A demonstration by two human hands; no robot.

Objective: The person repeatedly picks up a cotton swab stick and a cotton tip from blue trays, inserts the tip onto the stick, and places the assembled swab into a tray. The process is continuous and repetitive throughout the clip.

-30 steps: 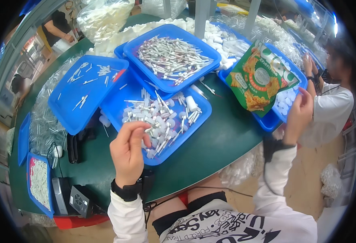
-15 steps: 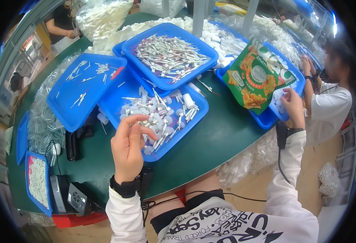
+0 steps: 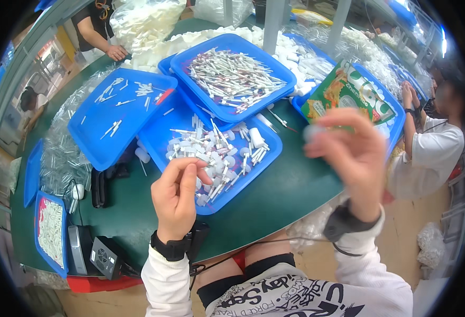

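Note:
My left hand (image 3: 177, 198) is raised at the near left edge of a blue tray (image 3: 245, 186). Its thumb and fingers are curled together, and whatever they may hold cannot be made out. The tray contains a heap of small white round caps (image 3: 223, 160) and thin white sticks with reddish ends. My right hand (image 3: 351, 158), smeared by motion, is over the right part of the green table. Between its thumb and fingertips is a small whitish round cap (image 3: 312, 132). Behind that hand, a green snack bag (image 3: 343, 90) lies on another blue tray (image 3: 400, 127).
A blue tray of thin sticks (image 3: 237, 79) is stacked behind; another blue tray (image 3: 92, 134) with scattered sticks leans at its left. Clear tubes (image 3: 58, 158) and a small black fan box (image 3: 105, 257) are further left. Other people work at the far left and right.
My right hand has come away from the right-hand tray, moving left and nearer with a small round cap. The fingers of my left hand have drawn closer together.

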